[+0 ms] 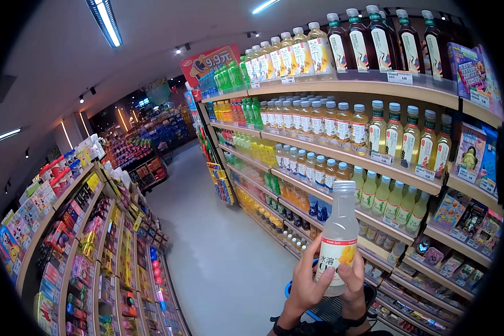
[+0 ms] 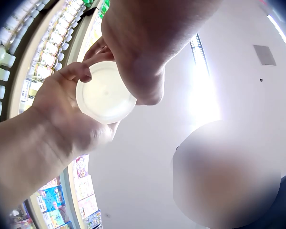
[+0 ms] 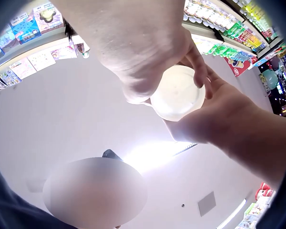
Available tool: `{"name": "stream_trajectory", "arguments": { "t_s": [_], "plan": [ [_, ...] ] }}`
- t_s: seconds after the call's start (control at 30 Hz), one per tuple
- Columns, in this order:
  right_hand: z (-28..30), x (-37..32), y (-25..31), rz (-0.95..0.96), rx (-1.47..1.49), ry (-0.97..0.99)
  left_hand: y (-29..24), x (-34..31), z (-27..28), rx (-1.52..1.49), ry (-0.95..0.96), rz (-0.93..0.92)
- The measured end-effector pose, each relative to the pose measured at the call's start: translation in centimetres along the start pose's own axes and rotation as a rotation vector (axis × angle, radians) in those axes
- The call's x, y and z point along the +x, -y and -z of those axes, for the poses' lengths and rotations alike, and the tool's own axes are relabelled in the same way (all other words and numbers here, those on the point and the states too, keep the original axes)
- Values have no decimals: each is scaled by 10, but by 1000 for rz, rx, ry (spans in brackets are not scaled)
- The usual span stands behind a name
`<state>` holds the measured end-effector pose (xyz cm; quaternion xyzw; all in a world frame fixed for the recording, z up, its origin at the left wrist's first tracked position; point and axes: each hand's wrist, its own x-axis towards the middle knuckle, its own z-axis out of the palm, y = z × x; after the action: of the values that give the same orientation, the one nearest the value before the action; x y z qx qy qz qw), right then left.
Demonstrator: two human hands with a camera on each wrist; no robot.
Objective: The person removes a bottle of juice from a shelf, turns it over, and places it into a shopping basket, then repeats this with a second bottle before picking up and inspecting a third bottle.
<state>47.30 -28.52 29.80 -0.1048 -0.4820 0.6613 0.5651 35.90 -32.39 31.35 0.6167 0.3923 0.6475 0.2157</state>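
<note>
Upright in front of the shelves, a clear bottle (image 1: pixel 341 224) with a white cap and a lemon-pictured label is held between both hands in the head view. The left hand (image 1: pixel 309 280) grips its left side, thumb across the label. On the other side the right hand (image 1: pixel 351 285) grips the lower right, its thumb on the label too. Both wrist views look up at the round pale bottle base (image 2: pixel 106 93), (image 3: pixel 178 93), with fingers curled round it. Some fingers are hidden behind the bottle.
Drink shelves (image 1: pixel 313 137) run along the right, with boxed goods at their far right end. Low shelves of colourful packets (image 1: pixel 67 246) line the left side. A grey aisle floor (image 1: pixel 201 246) lies between them. A dark basket with a blue part (image 1: pixel 288 289) is partly visible below the hands.
</note>
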Motion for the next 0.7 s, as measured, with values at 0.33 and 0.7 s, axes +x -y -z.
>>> {"name": "stream_trajectory", "arguments": {
  "t_s": [0.33, 0.7],
  "plan": [
    [22, -7, 28, 58, -11, -13, 2, 4, -31, 34, 58, -7],
    [38, -11, 20, 253, -184, -223, 20, -7, -45, 22, 193, 134]
  ]
}}
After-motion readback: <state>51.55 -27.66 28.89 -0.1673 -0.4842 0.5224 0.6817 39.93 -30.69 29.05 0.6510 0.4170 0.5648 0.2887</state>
